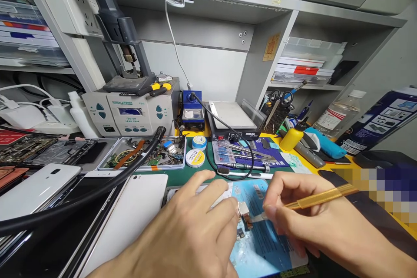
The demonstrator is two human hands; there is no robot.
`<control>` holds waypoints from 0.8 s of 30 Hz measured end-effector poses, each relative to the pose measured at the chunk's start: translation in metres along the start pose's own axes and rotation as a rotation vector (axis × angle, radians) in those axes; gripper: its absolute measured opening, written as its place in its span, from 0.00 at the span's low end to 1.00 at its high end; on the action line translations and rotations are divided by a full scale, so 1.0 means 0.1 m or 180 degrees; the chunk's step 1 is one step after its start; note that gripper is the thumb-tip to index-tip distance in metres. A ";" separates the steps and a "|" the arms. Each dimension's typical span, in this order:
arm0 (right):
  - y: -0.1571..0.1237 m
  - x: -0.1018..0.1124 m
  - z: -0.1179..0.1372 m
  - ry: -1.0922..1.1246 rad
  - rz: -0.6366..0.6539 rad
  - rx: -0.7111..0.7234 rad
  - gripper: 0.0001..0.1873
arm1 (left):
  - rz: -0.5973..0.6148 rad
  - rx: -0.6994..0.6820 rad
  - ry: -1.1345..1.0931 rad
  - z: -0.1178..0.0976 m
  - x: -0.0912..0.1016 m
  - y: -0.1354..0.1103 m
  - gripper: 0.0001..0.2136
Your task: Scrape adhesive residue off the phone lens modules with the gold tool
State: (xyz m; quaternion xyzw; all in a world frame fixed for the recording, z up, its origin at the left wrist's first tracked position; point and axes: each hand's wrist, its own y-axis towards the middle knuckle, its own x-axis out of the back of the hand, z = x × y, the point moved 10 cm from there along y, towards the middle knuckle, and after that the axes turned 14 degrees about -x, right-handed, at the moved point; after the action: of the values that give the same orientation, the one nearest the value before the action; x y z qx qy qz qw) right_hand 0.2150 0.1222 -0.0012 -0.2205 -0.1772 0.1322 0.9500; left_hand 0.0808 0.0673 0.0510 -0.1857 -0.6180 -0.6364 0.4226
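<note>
My left hand (192,221) rests on an opened phone (260,243) with a blue inner cover, fingers curled, its fingertips pinching a small metal part (244,213) on the phone. My right hand (299,213) grips a gold-handled tool (321,197) like a pen. The tool's pale tip touches that metal part. The phone lies on a green mat at the front of the bench.
A black hose (97,191) crosses white phone back covers (130,213) on the left. Behind stand a rework station (130,113), a parts tray (143,154), solder paste tins (195,157), a soldering iron (243,166), tweezers, a yellow bottle (289,137) and a hot plate (233,117).
</note>
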 end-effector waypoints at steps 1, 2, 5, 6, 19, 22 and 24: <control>0.01 -0.01 0.00 -0.0002 0.0026 -0.0050 0.08 | -0.0008 -0.0009 0.0019 -0.01 0.00 0.00 0.15; 0.01 -0.02 0.00 -0.0013 0.0044 -0.0091 0.08 | -0.0005 -0.0014 0.0032 -0.01 0.00 0.00 0.15; 0.01 -0.04 0.00 -0.0071 0.0031 -0.0181 0.09 | -0.0002 -0.0011 0.0053 0.00 -0.01 -0.01 0.14; 0.01 -0.04 0.00 -0.0101 0.0021 -0.0189 0.09 | 0.0001 -0.0014 0.0064 0.00 -0.01 -0.01 0.14; -0.01 -0.03 -0.01 -0.0247 0.0004 -0.0196 0.06 | 0.0140 -0.0150 0.0002 -0.02 -0.06 0.00 0.13; -0.01 -0.03 -0.01 -0.0281 0.0015 -0.0185 0.05 | 0.0141 -0.0215 0.0022 -0.02 -0.09 -0.01 0.12; 0.00 -0.04 0.00 -0.0297 0.0024 -0.0200 0.05 | 0.0108 -0.0275 0.0010 -0.02 -0.10 -0.01 0.12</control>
State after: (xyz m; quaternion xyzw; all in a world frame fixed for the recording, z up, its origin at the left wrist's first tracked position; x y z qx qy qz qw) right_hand 0.2119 0.1207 -0.0025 -0.2445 -0.2245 0.1403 0.9328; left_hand 0.0860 0.0680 0.0425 -0.2132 -0.5860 -0.6555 0.4260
